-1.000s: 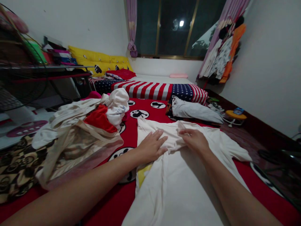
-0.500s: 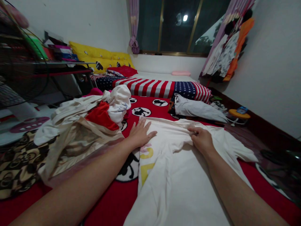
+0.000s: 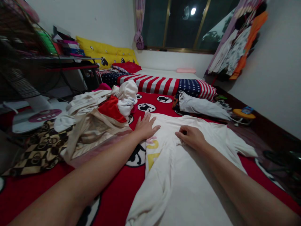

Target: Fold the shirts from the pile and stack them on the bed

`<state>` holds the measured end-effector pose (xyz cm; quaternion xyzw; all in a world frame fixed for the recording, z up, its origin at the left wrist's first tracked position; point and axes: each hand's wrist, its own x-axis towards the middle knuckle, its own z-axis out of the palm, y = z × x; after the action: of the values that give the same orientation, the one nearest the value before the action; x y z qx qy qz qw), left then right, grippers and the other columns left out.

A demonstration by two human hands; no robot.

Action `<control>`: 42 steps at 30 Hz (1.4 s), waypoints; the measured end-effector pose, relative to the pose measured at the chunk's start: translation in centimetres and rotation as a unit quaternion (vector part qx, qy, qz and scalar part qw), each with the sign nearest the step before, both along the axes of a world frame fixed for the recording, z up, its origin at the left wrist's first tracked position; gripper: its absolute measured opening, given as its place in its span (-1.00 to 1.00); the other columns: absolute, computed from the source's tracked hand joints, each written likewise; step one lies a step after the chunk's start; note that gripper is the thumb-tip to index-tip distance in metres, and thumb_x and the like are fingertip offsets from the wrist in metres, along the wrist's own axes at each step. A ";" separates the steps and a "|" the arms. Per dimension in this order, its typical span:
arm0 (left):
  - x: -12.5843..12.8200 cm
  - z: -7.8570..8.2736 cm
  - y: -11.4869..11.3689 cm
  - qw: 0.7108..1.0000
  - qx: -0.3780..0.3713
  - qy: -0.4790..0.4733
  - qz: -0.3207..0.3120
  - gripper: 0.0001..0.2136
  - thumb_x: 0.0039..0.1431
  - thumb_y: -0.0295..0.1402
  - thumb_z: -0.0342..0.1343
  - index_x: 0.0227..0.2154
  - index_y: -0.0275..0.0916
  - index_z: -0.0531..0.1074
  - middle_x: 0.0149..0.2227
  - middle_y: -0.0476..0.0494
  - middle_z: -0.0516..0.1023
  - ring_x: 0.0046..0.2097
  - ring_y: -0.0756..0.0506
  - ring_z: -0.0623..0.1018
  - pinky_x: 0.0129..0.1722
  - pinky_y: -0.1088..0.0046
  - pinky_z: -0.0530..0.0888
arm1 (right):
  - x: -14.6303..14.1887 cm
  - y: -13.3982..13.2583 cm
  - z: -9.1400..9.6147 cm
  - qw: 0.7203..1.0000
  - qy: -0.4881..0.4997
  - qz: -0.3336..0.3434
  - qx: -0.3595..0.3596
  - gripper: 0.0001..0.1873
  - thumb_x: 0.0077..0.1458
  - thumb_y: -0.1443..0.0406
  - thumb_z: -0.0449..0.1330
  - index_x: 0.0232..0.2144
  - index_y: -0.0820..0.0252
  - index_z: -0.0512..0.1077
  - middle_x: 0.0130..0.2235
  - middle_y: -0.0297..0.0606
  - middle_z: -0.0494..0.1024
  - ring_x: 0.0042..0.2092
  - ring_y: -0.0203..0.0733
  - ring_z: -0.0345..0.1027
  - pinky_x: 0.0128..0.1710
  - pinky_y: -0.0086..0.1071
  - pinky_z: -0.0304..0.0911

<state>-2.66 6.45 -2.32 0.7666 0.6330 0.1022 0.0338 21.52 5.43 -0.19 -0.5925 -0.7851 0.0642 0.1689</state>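
Observation:
A white T-shirt (image 3: 188,175) lies spread on the red printed blanket (image 3: 122,191), with yellow lettering showing at its left edge. My left hand (image 3: 145,127) lies flat with fingers spread on the shirt's upper left edge. My right hand (image 3: 190,138) rests on the middle of the shirt, its fingers pinching a fold of the fabric.
A heap of clothes (image 3: 98,116) in cream, white and red lies to the left. A white folded garment (image 3: 202,106) sits beyond the shirt. A stars-and-stripes blanket (image 3: 169,84), yellow pillows (image 3: 105,53), a fan (image 3: 21,62) at left, hanging clothes (image 3: 237,47) at right.
My left hand slid left from the shirt's middle to its left edge and flattened. My right hand shifted slightly left, still gripping fabric. The shirt now lies smoother.

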 end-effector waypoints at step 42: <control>5.4 2.5 -2.3 0.981 0.110 0.081 -0.141 -0.73 0.24 -0.26 -0.01 -0.17 -0.26 0.52 0.18 -0.34 0.34 0.26 -0.32 0.22 0.23 -0.01 0.05 | 4.3 -16.8 3.1 0.940 0.125 0.317 -0.010 -0.61 0.27 0.10 -0.01 -0.49 0.16 0.41 -0.46 -0.29 0.46 -0.38 -0.29 0.32 -0.35 -0.39 0.15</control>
<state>2.77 4.15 0.16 0.8530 0.5040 0.1026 -0.0880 25.86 -11.39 2.87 -0.3015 -0.9042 0.1957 0.2307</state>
